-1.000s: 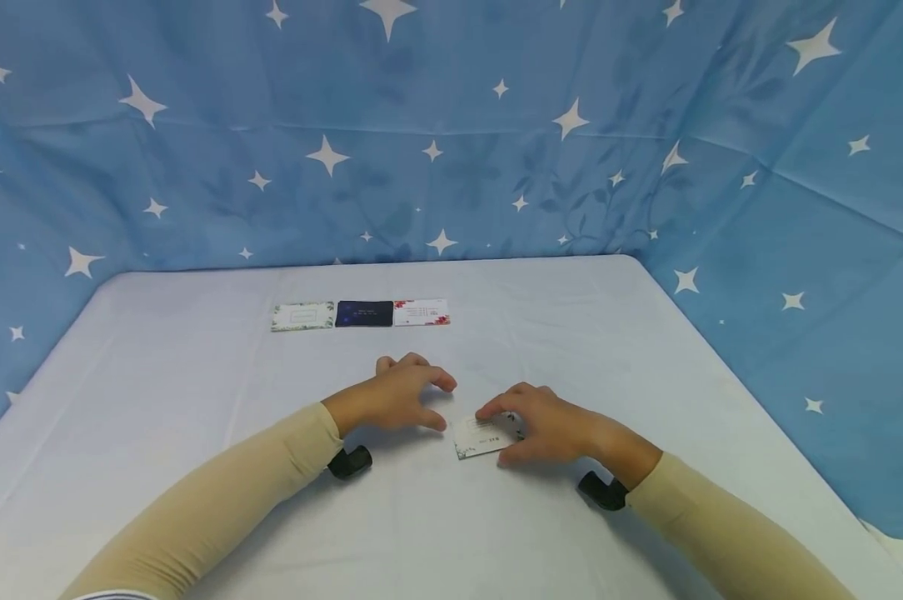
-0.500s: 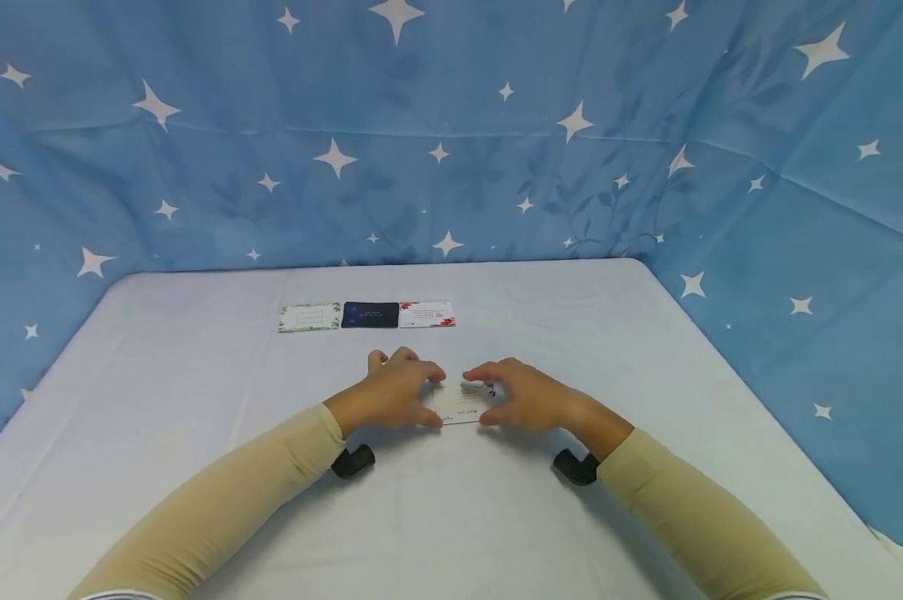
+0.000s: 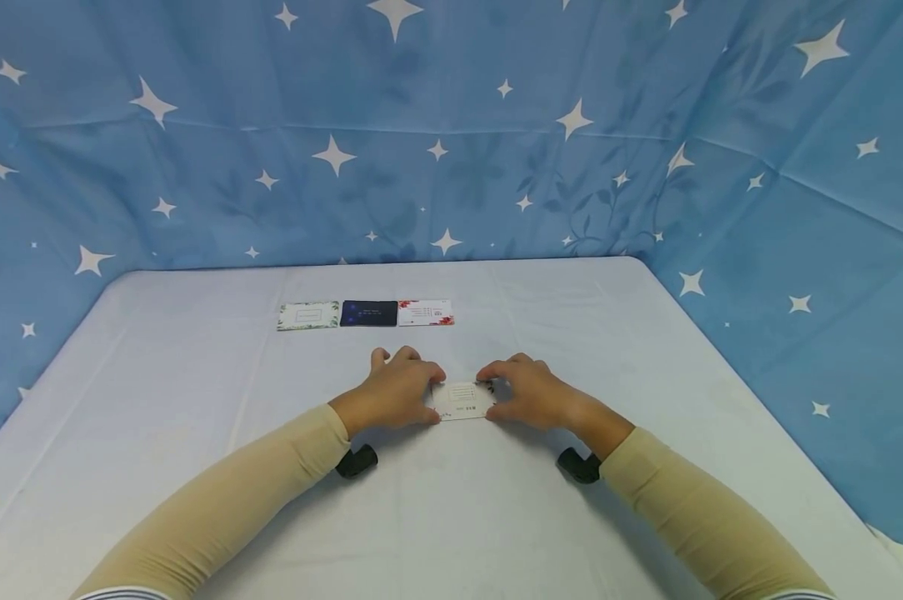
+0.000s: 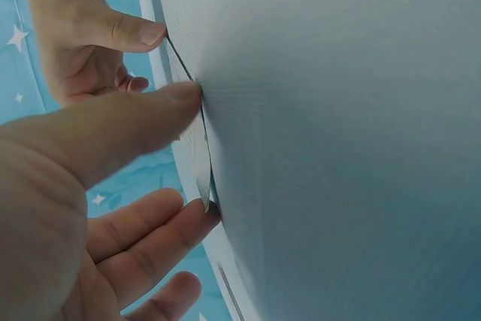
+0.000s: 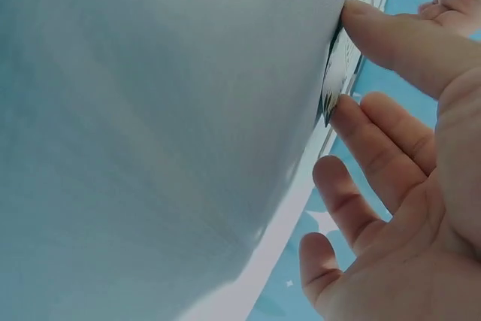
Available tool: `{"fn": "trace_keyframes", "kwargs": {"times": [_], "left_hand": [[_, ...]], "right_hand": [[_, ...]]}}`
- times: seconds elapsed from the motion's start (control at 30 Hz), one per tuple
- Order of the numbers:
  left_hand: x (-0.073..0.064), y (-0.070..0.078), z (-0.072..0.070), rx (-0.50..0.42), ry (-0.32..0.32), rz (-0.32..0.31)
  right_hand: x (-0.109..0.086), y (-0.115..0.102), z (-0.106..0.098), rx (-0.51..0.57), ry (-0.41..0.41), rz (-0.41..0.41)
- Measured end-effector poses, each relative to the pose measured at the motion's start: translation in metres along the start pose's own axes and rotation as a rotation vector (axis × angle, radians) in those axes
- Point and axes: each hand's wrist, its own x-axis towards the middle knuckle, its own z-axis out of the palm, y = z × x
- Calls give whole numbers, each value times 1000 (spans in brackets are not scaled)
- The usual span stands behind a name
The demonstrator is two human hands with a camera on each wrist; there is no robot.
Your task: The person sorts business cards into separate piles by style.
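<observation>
A white card with small print and floral corners lies low at the middle of the table, looking like a business card. My left hand pinches its left end, the thumb on the near edge and a fingertip on the far edge. At the right end, my right hand pinches it the same way. In the left wrist view the card appears almost edge-on and slightly off the cloth at one corner. Its patterned corner shows between thumb and fingers in the right wrist view.
Farther back, three cards lie side by side in a row: a white one with a leafy border, a dark blue one and a white one with red flowers. A blue starry curtain borders the white table.
My right hand has slid the card leftward and away from me, straightening it. The card has come between both hands, and my left hand has taken its left end.
</observation>
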Motion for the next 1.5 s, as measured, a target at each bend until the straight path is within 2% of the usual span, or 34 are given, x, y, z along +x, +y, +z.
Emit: {"fn": "trace_keyframes", "kwargs": {"times": [0.23,0.5,0.73,0.97,1.3,1.5], "left_hand": [[-1,-5,-1,-34,29,-8],[-2,-23,-14,-62,71,-29],[-9,-60,-34,-82,94,-65],[-14,-101,-53,-91,113,-143],[-15,-163,-80,-55,92,-267],[-18,-186,-85,-54,68,-320]], "right_hand": [[3,-4,-1,-51,41,-76],[20,-16,-4,-65,89,-54],[59,-38,-5,-74,92,-46],[107,-64,-4,-86,97,-44],[175,-107,11,-6,122,-47],[201,-126,22,-59,88,-37]]}}
